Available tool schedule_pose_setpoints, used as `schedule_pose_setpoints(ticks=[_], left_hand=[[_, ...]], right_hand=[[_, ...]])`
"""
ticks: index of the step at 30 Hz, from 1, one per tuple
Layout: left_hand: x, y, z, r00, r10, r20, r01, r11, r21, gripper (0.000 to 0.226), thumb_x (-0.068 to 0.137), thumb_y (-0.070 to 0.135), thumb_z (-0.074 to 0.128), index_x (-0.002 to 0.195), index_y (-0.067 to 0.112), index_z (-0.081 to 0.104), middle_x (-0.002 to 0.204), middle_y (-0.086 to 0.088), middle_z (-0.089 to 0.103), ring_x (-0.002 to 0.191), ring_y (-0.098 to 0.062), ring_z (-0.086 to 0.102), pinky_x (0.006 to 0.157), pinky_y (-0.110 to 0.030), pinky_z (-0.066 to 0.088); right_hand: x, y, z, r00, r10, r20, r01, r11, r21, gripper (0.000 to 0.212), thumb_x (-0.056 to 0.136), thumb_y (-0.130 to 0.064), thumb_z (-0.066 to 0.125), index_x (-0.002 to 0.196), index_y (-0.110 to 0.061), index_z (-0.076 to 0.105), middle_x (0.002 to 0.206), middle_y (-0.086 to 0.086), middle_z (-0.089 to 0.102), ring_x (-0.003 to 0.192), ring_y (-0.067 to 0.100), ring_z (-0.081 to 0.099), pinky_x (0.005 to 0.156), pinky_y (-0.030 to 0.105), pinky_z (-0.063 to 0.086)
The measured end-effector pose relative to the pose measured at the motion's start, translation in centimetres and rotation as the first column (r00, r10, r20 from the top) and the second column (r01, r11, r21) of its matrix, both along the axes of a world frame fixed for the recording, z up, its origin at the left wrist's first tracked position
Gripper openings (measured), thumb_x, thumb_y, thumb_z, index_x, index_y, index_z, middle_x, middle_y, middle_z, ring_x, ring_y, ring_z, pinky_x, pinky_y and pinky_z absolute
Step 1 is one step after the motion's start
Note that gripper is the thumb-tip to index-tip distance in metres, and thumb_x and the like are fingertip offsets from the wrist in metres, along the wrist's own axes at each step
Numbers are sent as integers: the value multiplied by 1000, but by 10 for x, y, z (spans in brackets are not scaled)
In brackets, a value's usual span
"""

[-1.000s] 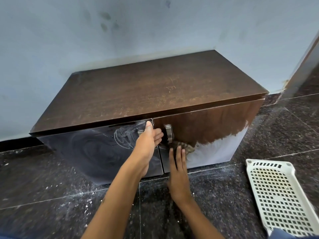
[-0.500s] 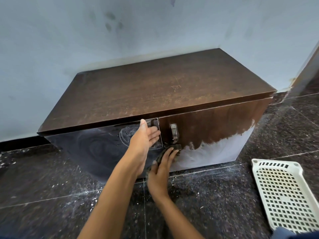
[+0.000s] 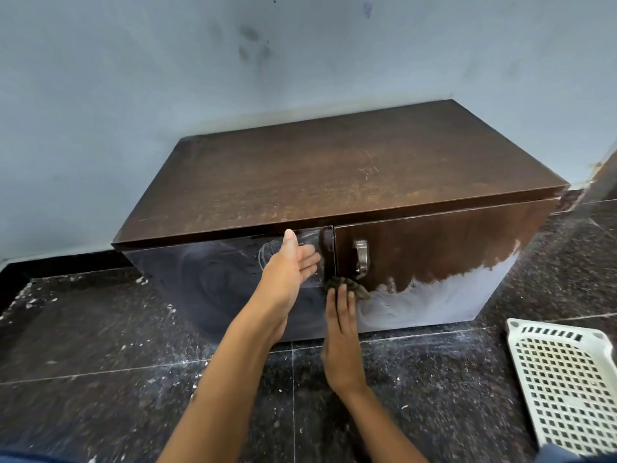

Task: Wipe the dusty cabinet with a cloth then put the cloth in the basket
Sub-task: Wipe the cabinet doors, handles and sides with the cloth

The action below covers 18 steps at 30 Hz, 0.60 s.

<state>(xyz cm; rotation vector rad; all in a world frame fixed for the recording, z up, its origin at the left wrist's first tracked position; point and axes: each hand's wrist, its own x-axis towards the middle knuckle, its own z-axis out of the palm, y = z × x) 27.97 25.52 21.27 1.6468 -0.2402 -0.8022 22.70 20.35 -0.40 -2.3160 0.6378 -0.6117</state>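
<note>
Right hand (image 3: 340, 342) slid cloth (image 3: 349, 286) rightward again, fingers straightened beneath right door handle (image 3: 361, 259).

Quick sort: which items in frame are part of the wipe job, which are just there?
Job: cabinet, cloth pressed on its right door by right hand, left hand flat on left door, basket.
Just there: wall, tiled floor, door handle.

I have just one view, from the camera worn on the person's head. It looks forward and steeply down at the low cabinet (image 3: 340, 182) against the wall, close in, with both forearms entering from the bottom edge. The wide lens bends the floor and the basket (image 3: 567, 382) at lower right.
</note>
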Motion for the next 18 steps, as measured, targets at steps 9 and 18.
schedule_pose_setpoints(ticks=[9, 18], left_hand=[[-1, 5, -3, 1000, -6, 30, 6, 1000, 23, 62, 102, 42, 11, 139, 2, 40, 142, -11, 47, 131, -18, 44, 113, -28, 21], [-11, -24, -14, 997, -80, 8, 80, 996, 27, 61, 101, 42, 11, 142, 3, 35, 148, -9, 39, 136, -18, 37, 114, -30, 19]], right_hand=[[-7, -66, 0, 832, -537, -142, 440, 481, 758, 76, 96, 2, 38, 150, -20, -11, 153, 15, 14, 101, 24, 52, 82, 35, 48], [35, 24, 75, 834, -492, 252, 154, 645, 749, 74, 101, -20, 40, 147, -27, -17, 152, -13, -24, 140, -1, -15, 111, 9, -1]])
